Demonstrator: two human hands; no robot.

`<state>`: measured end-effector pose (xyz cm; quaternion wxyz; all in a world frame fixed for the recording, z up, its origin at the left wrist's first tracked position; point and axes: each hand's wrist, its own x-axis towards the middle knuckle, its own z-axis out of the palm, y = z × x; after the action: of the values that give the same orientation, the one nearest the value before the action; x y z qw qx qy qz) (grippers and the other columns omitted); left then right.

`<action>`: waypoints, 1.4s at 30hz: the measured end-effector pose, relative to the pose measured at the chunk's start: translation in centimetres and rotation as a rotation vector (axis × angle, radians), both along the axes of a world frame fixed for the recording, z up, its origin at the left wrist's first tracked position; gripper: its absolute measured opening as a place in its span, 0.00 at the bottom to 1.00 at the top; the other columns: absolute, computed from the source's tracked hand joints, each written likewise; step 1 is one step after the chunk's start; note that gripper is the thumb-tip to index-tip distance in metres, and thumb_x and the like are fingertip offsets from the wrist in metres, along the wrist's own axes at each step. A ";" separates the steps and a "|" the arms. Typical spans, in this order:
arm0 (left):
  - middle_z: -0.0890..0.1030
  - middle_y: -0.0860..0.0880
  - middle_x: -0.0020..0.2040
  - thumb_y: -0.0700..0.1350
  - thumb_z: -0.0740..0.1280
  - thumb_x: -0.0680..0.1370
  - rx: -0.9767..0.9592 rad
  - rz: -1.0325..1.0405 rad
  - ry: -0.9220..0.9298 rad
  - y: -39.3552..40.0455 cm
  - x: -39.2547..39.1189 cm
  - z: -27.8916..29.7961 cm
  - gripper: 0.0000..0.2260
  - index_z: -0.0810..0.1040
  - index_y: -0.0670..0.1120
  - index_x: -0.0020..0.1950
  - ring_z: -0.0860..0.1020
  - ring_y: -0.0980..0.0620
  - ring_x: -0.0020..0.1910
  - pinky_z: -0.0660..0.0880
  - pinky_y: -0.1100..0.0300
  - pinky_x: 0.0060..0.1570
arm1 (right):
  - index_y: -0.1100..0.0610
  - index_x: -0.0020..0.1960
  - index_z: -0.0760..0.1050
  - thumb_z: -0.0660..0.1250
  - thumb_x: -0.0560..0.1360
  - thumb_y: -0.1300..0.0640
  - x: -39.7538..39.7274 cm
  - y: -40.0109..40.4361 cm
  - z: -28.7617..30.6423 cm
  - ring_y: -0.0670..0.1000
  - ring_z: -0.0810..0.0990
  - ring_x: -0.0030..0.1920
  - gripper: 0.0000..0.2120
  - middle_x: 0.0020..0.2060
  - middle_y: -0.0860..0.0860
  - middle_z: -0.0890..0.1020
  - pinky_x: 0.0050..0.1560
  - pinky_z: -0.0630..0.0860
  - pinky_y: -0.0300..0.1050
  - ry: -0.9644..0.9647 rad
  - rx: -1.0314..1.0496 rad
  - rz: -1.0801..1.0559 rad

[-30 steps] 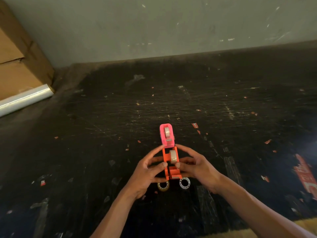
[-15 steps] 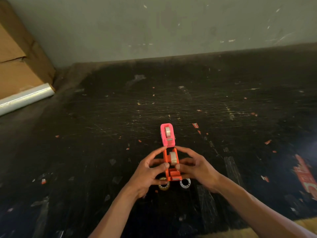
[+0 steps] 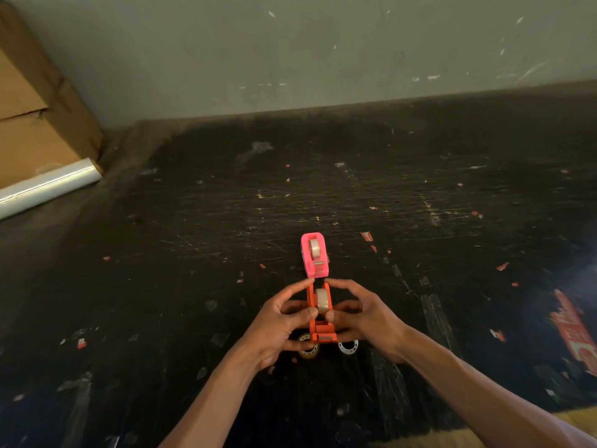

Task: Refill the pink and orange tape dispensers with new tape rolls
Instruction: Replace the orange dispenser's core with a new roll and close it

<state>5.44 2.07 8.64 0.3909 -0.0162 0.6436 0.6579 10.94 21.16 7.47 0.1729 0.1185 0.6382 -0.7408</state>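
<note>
The orange tape dispenser (image 3: 319,329) is held between both hands, with a pale tape roll (image 3: 323,300) seated in it. My left hand (image 3: 277,324) grips its left side and my right hand (image 3: 365,315) its right side; both thumbs press near the roll's lower edge. Just beyond stands the pink tape dispenser (image 3: 315,255) on the table, a roll inside it. Under my hands lie a brownish empty tape core (image 3: 308,350) and a white empty tape core (image 3: 349,346), each partly hidden.
The dark, scratched table (image 3: 420,205) is dotted with small red and white tape scraps. Cardboard boxes (image 3: 35,124) and a roll of clear film (image 3: 48,184) lie at the far left. A grey wall runs along the back. A red label (image 3: 571,331) is stuck at the right.
My thumbs have crept up along the orange dispenser toward the tape roll. The pink dispenser and both empty cores have stayed where they were.
</note>
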 end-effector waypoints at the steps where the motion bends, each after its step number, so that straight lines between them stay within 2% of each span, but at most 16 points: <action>1: 0.79 0.46 0.62 0.40 0.71 0.77 -0.014 -0.004 0.012 0.0 -0.1 0.0 0.23 0.76 0.63 0.66 0.82 0.43 0.58 0.82 0.43 0.53 | 0.47 0.67 0.71 0.70 0.76 0.66 0.0 0.0 0.0 0.60 0.86 0.50 0.25 0.52 0.61 0.83 0.49 0.84 0.55 -0.005 -0.003 -0.003; 7: 0.78 0.47 0.63 0.39 0.71 0.77 -0.037 -0.011 0.037 0.1 -0.4 -0.4 0.23 0.75 0.63 0.66 0.81 0.43 0.58 0.83 0.43 0.51 | 0.47 0.68 0.71 0.70 0.76 0.65 -0.3 0.3 0.3 0.59 0.87 0.50 0.24 0.54 0.62 0.82 0.48 0.84 0.53 -0.023 0.037 0.025; 10: 0.79 0.46 0.61 0.38 0.71 0.77 -0.039 0.065 0.058 1.1 -0.3 -1.0 0.21 0.76 0.62 0.62 0.83 0.43 0.56 0.84 0.43 0.48 | 0.45 0.68 0.71 0.68 0.77 0.64 -0.8 0.1 0.0 0.57 0.86 0.50 0.24 0.55 0.61 0.82 0.49 0.84 0.50 0.007 0.085 0.009; 12: 0.80 0.45 0.59 0.38 0.73 0.76 -0.037 0.189 0.061 2.1 -0.4 -1.5 0.21 0.75 0.60 0.61 0.84 0.45 0.53 0.85 0.44 0.47 | 0.44 0.70 0.70 0.70 0.77 0.60 -1.3 0.0 -0.5 0.53 0.85 0.53 0.25 0.55 0.57 0.83 0.55 0.82 0.51 0.095 0.212 -0.001; 14: 0.81 0.44 0.58 0.39 0.75 0.74 -0.026 0.323 0.028 3.0 -0.6 -2.1 0.23 0.73 0.57 0.64 0.85 0.45 0.52 0.85 0.46 0.46 | 0.40 0.71 0.67 0.74 0.74 0.56 -1.6 0.1 -0.8 0.45 0.83 0.54 0.30 0.53 0.49 0.83 0.58 0.79 0.44 0.178 0.407 0.051; 16: 0.82 0.44 0.58 0.41 0.75 0.74 -0.041 0.367 0.034 3.8 -0.9 -2.7 0.23 0.72 0.57 0.65 0.84 0.46 0.52 0.85 0.49 0.45 | 0.40 0.73 0.64 0.75 0.72 0.57 -1.7 0.1 -1.1 0.39 0.82 0.53 0.35 0.53 0.45 0.82 0.53 0.77 0.33 0.230 0.558 0.108; 18: 0.81 0.46 0.60 0.43 0.74 0.76 -0.143 0.291 0.143 4.1 -1.1 -3.1 0.21 0.71 0.61 0.62 0.83 0.50 0.53 0.82 0.50 0.50 | 0.41 0.74 0.61 0.73 0.74 0.59 -1.9 0.5 -1.5 0.39 0.80 0.55 0.35 0.57 0.45 0.80 0.52 0.75 0.29 0.287 0.680 0.122; 20: 0.79 0.49 0.65 0.44 0.72 0.77 -0.336 0.147 0.350 3.9 -1.5 -3.4 0.23 0.69 0.64 0.66 0.80 0.54 0.57 0.78 0.53 0.59 | 0.42 0.75 0.58 0.71 0.76 0.58 -2.3 1.3 -1.9 0.44 0.78 0.59 0.35 0.62 0.48 0.79 0.56 0.73 0.33 0.300 0.754 0.135; 22: 0.73 0.51 0.71 0.43 0.71 0.78 -0.491 0.008 0.548 3.4 -2.3 -3.8 0.28 0.66 0.60 0.74 0.73 0.53 0.68 0.71 0.53 0.68 | 0.42 0.77 0.55 0.69 0.76 0.59 -2.5 2.3 -2.3 0.46 0.77 0.62 0.36 0.66 0.49 0.77 0.59 0.72 0.37 0.265 0.815 0.186; 25: 0.64 0.53 0.78 0.43 0.69 0.79 -0.571 -0.207 0.719 2.7 -3.2 -4.2 0.30 0.62 0.60 0.77 0.62 0.53 0.77 0.62 0.52 0.76 | 0.42 0.78 0.53 0.68 0.77 0.61 -2.5 3.4 -2.7 0.45 0.75 0.64 0.37 0.68 0.49 0.75 0.62 0.69 0.37 0.245 0.859 0.296; 27: 0.67 0.54 0.77 0.45 0.69 0.79 -0.612 -0.309 0.764 2.6 -3.6 -4.6 0.28 0.63 0.61 0.76 0.62 0.53 0.77 0.62 0.50 0.76 | 0.43 0.78 0.56 0.67 0.77 0.61 -2.5 4.0 -2.9 0.42 0.71 0.65 0.35 0.69 0.48 0.73 0.63 0.67 0.36 0.261 0.886 0.347; 30: 0.72 0.55 0.73 0.49 0.68 0.79 -0.690 -0.373 0.827 2.7 -3.5 -4.9 0.23 0.69 0.58 0.74 0.67 0.54 0.74 0.65 0.53 0.73 | 0.44 0.76 0.61 0.66 0.78 0.60 -2.6 4.6 -3.6 0.46 0.68 0.71 0.30 0.71 0.48 0.71 0.70 0.65 0.42 0.254 0.947 0.316; 34: 0.75 0.55 0.70 0.52 0.68 0.79 -0.711 -0.312 0.858 3.2 -2.7 -5.4 0.22 0.71 0.57 0.73 0.71 0.55 0.69 0.69 0.53 0.70 | 0.47 0.71 0.70 0.67 0.78 0.54 -2.3 3.7 -4.1 0.49 0.67 0.72 0.22 0.70 0.49 0.73 0.72 0.67 0.49 0.280 1.035 0.128; 37: 0.76 0.55 0.69 0.52 0.69 0.79 -0.698 -0.272 0.869 3.4 -2.2 -5.8 0.21 0.73 0.57 0.72 0.73 0.55 0.68 0.71 0.53 0.69 | 0.46 0.63 0.79 0.65 0.78 0.46 -2.0 1.9 -3.9 0.49 0.67 0.71 0.15 0.69 0.48 0.74 0.71 0.66 0.53 0.241 1.153 -0.038; 39: 0.76 0.55 0.69 0.52 0.69 0.78 -0.684 -0.258 0.864 3.5 -2.1 -5.9 0.21 0.73 0.56 0.71 0.73 0.55 0.67 0.71 0.54 0.68 | 0.44 0.59 0.81 0.64 0.78 0.42 -2.0 0.9 -3.7 0.50 0.67 0.71 0.14 0.68 0.47 0.74 0.71 0.63 0.54 0.171 1.202 -0.096; 42: 0.77 0.55 0.67 0.52 0.70 0.78 -0.682 -0.260 0.854 3.5 -2.2 -5.9 0.20 0.74 0.56 0.70 0.75 0.55 0.66 0.73 0.54 0.67 | 0.44 0.56 0.83 0.64 0.77 0.42 -2.2 0.1 -3.1 0.51 0.68 0.70 0.13 0.68 0.47 0.74 0.70 0.62 0.56 0.103 1.193 -0.145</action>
<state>3.28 5.60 2.73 0.1461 0.2056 0.9177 0.3070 8.70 21.24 4.33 -0.0058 0.2022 0.9415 -0.2697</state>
